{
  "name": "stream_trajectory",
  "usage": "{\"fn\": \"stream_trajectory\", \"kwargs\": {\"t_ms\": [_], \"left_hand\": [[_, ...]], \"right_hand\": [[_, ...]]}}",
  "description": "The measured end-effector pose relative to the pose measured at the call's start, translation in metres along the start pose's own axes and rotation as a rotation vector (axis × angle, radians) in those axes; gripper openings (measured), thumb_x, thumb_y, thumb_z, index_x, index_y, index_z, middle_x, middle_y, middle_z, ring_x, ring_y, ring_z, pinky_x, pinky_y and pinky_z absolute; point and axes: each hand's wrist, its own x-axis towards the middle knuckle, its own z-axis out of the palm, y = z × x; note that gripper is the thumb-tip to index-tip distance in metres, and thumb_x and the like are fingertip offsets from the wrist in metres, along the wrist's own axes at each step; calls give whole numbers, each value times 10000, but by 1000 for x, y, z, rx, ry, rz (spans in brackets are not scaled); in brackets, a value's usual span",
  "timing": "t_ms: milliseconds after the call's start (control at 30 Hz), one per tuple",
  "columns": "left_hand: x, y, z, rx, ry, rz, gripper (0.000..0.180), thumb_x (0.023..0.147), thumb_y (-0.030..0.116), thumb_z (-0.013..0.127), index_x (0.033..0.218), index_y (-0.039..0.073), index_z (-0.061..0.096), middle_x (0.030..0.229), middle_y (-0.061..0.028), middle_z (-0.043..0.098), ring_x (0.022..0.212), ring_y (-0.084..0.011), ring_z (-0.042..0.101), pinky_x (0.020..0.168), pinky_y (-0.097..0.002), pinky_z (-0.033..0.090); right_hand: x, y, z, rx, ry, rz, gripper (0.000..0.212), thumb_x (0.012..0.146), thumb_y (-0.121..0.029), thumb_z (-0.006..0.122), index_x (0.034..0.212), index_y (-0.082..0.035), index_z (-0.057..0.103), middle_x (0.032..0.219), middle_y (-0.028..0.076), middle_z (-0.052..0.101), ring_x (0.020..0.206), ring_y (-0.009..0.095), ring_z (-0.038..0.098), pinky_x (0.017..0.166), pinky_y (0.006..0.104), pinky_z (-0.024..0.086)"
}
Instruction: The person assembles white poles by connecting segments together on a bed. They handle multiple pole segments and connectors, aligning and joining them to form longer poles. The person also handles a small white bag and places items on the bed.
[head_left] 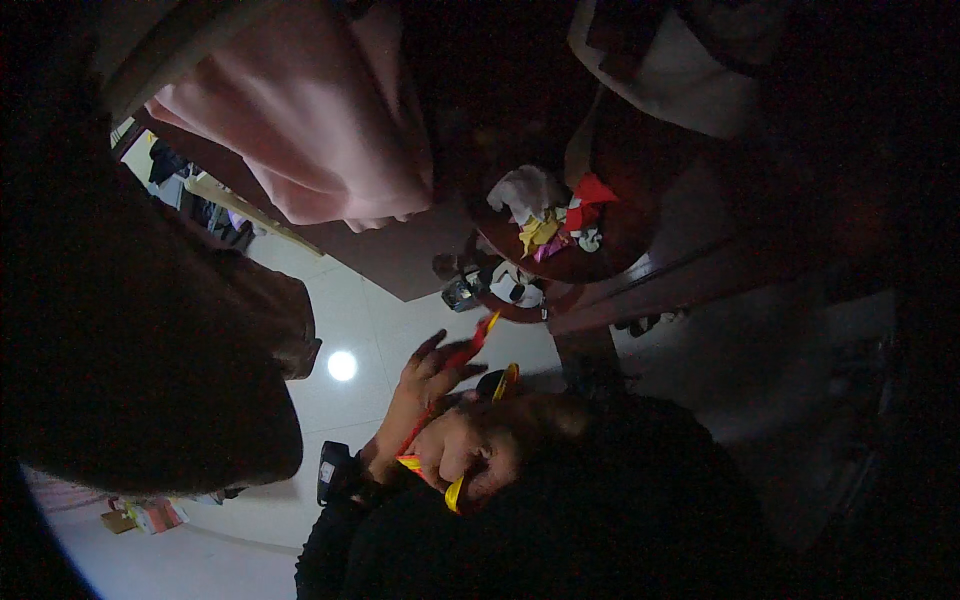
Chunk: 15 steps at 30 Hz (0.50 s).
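Observation:
Low in the middle of the view, my two hands are close together around a red and yellow ribbon-like strip (pixel 466 352). My left hand (pixel 425 385), with a dark band and small device (pixel 333 473) at its wrist, has the strip running between its bent fingers. Just beside it my right hand (pixel 470 450) is closed. Yellow-edged bits of the strip stick out on either side of the right hand. Shadow hides where the strip runs inside it, and my dark sleeve (pixel 335 550) merges with the darkness.
A pink cloth (pixel 300 120) hangs above, and a large dark garment (pixel 150 350) fills the left. Farther off, a round dark-red stool or table (pixel 625 235) carries crumpled grey, yellow and red pieces (pixel 590 200). Light floor tiles (pixel 385 330) show beneath. Boxes (pixel 155 515) lie at lower left.

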Motion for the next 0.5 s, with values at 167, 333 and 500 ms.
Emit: {"fn": "stream_trajectory", "kwargs": {"t_ms": [167, 333, 500], "left_hand": [[-37, -24, 1, -797, 244, -642, 196, 897, 116, 593, 1040, -16, 618, 949, -134, 658, 881, -194, 636, 749, -301, 515], [-80, -122, -9, -155, 427, -424, 164, 873, 79, 576, 1003, -11, 623, 910, -81, 670, 777, -193, 637, 683, -278, 510], [-150, -131, -1, -358, 766, -936, 144, 831, 117, 658, 918, 4, 636, 849, -103, 684, 792, -165, 647, 710, -291, 498]], "right_hand": [[-40, 12, -1, -34, 273, -255, 140, 747, -110, 704, 866, -92, 632, 1014, 102, 625, 920, 263, 616, 819, 430, 460], [-127, 45, -18, 160, 765, -33, 281, 893, -257, 519, 1015, -17, 600, 970, 164, 626, 881, 289, 611, 818, 435, 482], [-222, 70, -15, 462, 1437, 31, 426, 938, -390, 446, 1125, -25, 561, 1074, 114, 597, 927, 263, 577, 846, 391, 478]]}}
